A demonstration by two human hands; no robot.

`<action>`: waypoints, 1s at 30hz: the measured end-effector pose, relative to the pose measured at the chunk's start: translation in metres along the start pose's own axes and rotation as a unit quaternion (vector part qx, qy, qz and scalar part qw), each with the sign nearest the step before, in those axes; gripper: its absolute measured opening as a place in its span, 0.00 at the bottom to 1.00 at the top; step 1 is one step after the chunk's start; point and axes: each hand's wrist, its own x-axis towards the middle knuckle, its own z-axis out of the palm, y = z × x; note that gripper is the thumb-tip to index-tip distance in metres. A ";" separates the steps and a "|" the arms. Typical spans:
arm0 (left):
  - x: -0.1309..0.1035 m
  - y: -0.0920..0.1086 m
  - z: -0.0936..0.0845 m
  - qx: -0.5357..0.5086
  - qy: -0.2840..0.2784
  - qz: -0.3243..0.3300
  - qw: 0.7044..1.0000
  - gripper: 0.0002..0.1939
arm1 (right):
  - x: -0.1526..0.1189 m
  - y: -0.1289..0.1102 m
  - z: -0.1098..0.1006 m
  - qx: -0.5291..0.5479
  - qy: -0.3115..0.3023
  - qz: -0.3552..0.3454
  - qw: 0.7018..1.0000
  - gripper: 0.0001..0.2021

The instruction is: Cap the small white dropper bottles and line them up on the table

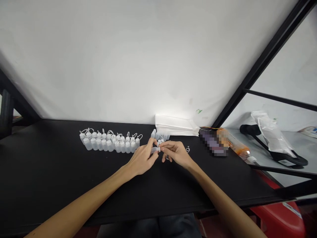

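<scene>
My left hand (pixel 141 157) is closed around a small translucent plastic bottle (pixel 154 150), which lies on its side with its neck towards the right. At that neck the fingertips of my right hand (pixel 178 154) pinch the small white cap (pixel 158 149); my fingers partly cover it. Left of my hands, small bottles (pixel 109 145) stand upright in close rows, many with white loop straps sticking up from their tops. Several more bottles (pixel 164 136) are just behind my hands, partly hidden by them. A loose white loop strap (pixel 188 149) lies right of my right hand.
A stack of white sheets or flat packets (pixel 177 125) rests against the wall on the black table (pixel 119 191). To the right are a blurred-out object (pixel 213 142) and an orange drink bottle (pixel 239 147) on its side. A black metal frame (pixel 257 71) rises at the right.
</scene>
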 end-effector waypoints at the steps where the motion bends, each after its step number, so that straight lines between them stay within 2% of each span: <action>1: 0.000 0.000 0.000 -0.008 -0.002 0.002 1.000 0.07 | 0.000 -0.001 0.000 -0.001 -0.005 0.004 1.000 0.16; 10: -0.002 0.000 0.003 -0.088 -0.015 0.007 0.996 0.06 | -0.007 -0.015 -0.004 -0.085 -0.016 -0.030 0.996 0.14; 17: -0.002 0.001 0.003 -0.047 0.015 0.012 0.999 0.08 | -0.008 -0.006 0.004 -0.124 -0.005 -0.048 0.991 0.14; 20: -0.005 0.002 0.003 -0.013 0.028 0.039 0.999 0.09 | -0.008 -0.003 0.007 -0.105 -0.001 -0.050 0.993 0.16; 24: -0.008 0.004 0.004 0.033 0.051 0.074 0.995 0.11 | -0.008 -0.004 0.006 -0.028 -0.024 -0.048 0.998 0.16; 30: -0.007 0.003 0.006 0.058 0.079 0.053 0.994 0.14 | -0.005 -0.006 0.000 0.017 0.009 -0.048 0.999 0.14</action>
